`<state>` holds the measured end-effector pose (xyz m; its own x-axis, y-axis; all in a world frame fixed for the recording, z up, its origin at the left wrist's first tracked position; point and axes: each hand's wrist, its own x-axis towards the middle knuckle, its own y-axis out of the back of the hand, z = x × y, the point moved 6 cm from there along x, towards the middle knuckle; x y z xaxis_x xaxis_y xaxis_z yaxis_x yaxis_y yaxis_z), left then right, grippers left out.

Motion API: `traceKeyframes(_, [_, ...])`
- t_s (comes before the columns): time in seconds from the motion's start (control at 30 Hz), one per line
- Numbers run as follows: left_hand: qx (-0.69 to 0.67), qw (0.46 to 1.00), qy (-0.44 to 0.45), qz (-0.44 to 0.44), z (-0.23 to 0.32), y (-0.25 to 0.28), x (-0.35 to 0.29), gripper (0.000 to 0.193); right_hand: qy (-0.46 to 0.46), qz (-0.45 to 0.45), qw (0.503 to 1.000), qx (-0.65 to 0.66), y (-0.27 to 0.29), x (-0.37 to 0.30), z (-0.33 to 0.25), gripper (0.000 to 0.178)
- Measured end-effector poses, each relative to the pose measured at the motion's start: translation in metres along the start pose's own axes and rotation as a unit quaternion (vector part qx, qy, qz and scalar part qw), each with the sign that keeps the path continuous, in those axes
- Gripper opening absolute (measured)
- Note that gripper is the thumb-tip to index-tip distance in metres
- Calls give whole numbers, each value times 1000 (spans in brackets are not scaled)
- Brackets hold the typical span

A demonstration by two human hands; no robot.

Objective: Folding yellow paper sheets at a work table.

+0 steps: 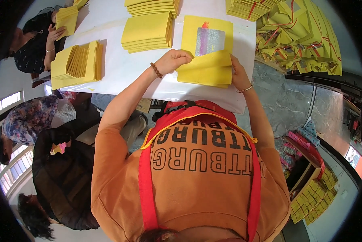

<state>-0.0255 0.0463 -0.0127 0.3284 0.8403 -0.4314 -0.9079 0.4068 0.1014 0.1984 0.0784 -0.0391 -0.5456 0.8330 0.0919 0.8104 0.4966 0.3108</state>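
In front of me, yellow paper (205,72) lies at the table's near edge, its near part folded up and over. My left hand (173,61) pinches the left end of the raised fold, knuckles up. On the opposite side my right hand (240,76) grips the paper's right edge, thumb along it. Beyond the fold, the flat part of the paper bears a silver patch (218,39) with a purple stripe and an orange-red mark (205,25) above it. The fold covers the patch's lower end.
Stacks of folded yellow paper (146,32) stand on the white table (108,76), one (78,64) at the left corner. Red-tied yellow bundles (298,40) pile up at the right. A co-worker's hand (56,33) holds yellow paper at far left; other people sit lower left.
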Motion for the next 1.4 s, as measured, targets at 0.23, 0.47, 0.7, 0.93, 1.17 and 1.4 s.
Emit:
traceKeyframes(0.23, [-19, 1000, -22, -5, -5, 0, 2, 23, -5, 4, 1000, -14, -1, -1, -2, 58])
traceKeyframes(0.47, [222, 938, -264, 15, 30, -25, -20, 17, -11, -29, 995, 96, -5, 2, 2, 56])
traceKeyframes(0.7, [291, 909, -298, -10, 30, -27, -26, 15, 7, -22, 998, 58, -3, 3, -4, 59])
traceKeyframes(0.93, [281, 941, -184, -40, 23, -22, -15, 18, 49, -32, 998, 37, -4, 4, -4, 63])
traceKeyframes(1.17, [233, 954, -187, -25, 22, -19, -14, 17, 12, -33, 997, 72, -3, 2, -5, 64])
traceKeyframes(1.4, [67, 996, -58, -17, 8, -4, -6, 23, 13, -34, 999, -10, -4, 4, -9, 58])
